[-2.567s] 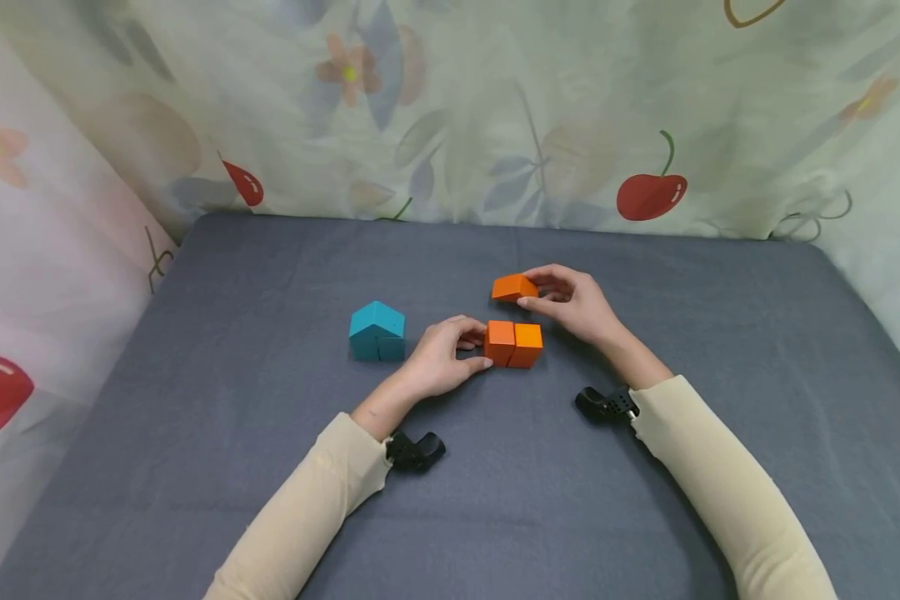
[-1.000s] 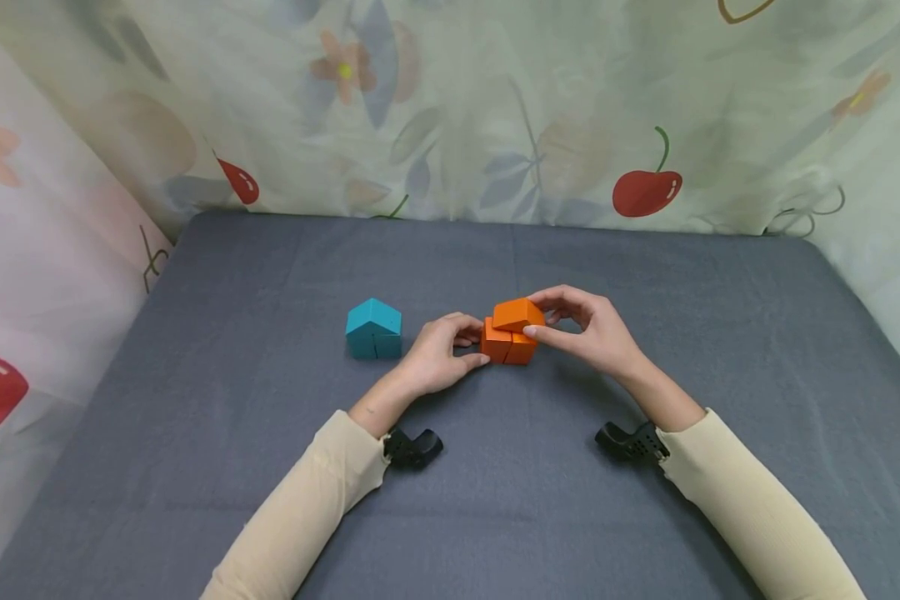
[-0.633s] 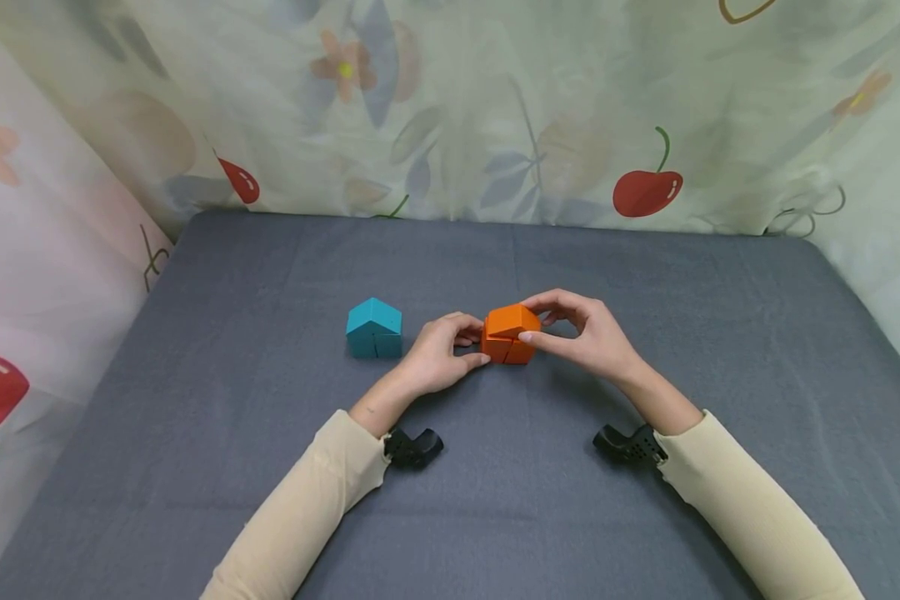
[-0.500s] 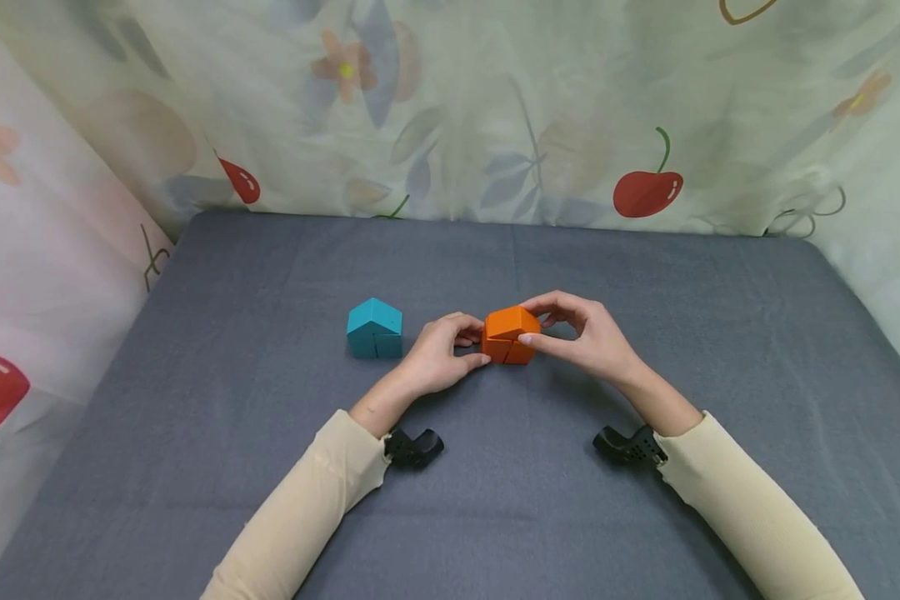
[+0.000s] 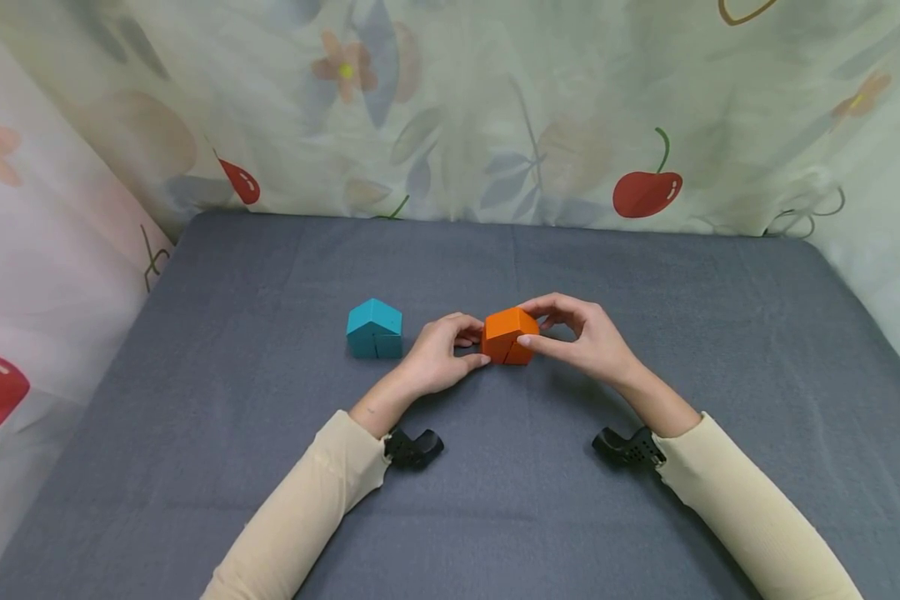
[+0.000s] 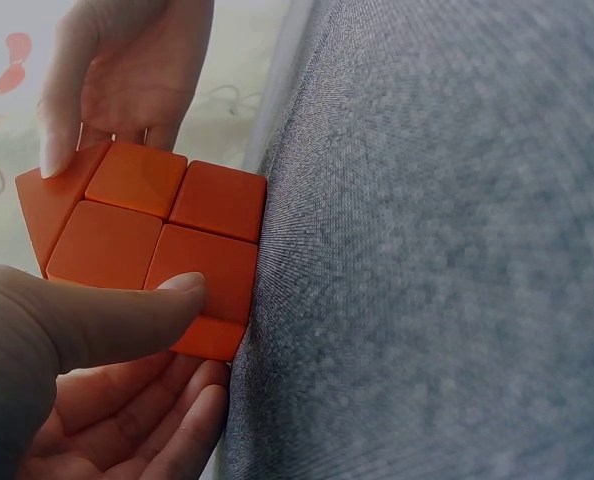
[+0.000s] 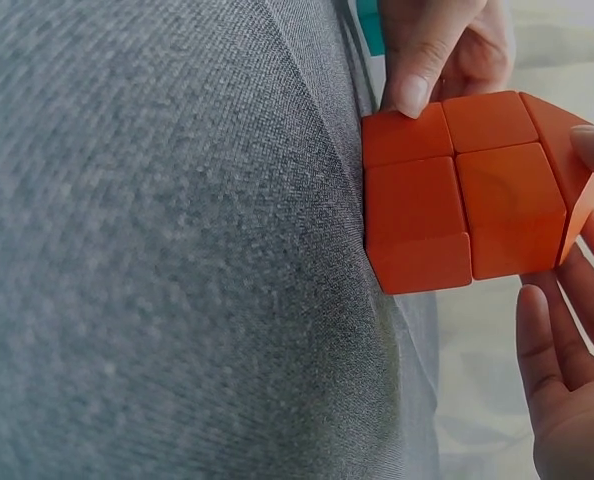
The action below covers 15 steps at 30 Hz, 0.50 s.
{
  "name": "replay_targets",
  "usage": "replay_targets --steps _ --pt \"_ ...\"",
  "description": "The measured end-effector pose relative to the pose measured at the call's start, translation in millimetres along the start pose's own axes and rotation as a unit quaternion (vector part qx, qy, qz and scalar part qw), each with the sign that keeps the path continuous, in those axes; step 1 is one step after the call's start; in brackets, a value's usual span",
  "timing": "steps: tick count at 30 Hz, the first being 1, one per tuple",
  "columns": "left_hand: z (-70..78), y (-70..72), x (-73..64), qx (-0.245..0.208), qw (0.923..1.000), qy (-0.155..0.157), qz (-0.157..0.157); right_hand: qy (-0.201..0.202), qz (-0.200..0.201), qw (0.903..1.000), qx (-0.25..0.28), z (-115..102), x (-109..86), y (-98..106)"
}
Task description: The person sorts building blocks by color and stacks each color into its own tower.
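An orange block house stands on the grey-covered table. Its lower part is a stack of orange blocks [image 5: 495,351], with an orange roof-shaped block [image 5: 510,319] seated on top, as the left wrist view also shows the sloped roof block [image 6: 59,210]. My left hand [image 5: 442,357] holds the lower blocks from the left, thumb on the near face and fingers behind. My right hand [image 5: 581,333] pinches the roof block from the right between thumb and fingers. To the left of my left hand, apart from it, stands a teal block house [image 5: 373,331] of similar shape.
Dark grey cloth covers the table [image 5: 480,533]. A patterned curtain [image 5: 450,108] hangs along the back and sides. Black wrist camera mounts [image 5: 414,450] jut inward from both cream sleeves [image 5: 307,508].
My right hand has brought the orange roof block forward onto the lower blocks, then slightly left and down until it sits flush. My left hand keeps its hold on the lower blocks.
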<state>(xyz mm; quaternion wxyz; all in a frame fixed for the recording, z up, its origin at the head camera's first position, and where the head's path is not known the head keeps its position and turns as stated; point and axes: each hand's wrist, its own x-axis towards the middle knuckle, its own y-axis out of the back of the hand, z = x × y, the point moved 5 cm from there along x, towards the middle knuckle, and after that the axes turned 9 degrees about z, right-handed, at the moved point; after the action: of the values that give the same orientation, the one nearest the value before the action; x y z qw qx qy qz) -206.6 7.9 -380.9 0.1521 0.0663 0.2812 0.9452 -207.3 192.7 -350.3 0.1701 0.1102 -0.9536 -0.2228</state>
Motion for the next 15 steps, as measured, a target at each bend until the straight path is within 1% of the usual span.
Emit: replay_targets --steps 7,10,15 --pt "-0.1 -0.4 0.1 0.012 0.9999 -0.007 0.001 0.002 -0.003 1.0 0.004 0.7 0.2 -0.9" --pt "0.9 -0.9 -0.6 0.027 0.9996 -0.006 0.0 0.003 -0.007 1.0 0.002 0.7 0.3 -1.5" --pt "3.4 -0.6 -3.5 0.064 0.9979 -0.007 0.004 0.003 -0.013 0.9999 -0.002 1.3 0.4 -1.8"
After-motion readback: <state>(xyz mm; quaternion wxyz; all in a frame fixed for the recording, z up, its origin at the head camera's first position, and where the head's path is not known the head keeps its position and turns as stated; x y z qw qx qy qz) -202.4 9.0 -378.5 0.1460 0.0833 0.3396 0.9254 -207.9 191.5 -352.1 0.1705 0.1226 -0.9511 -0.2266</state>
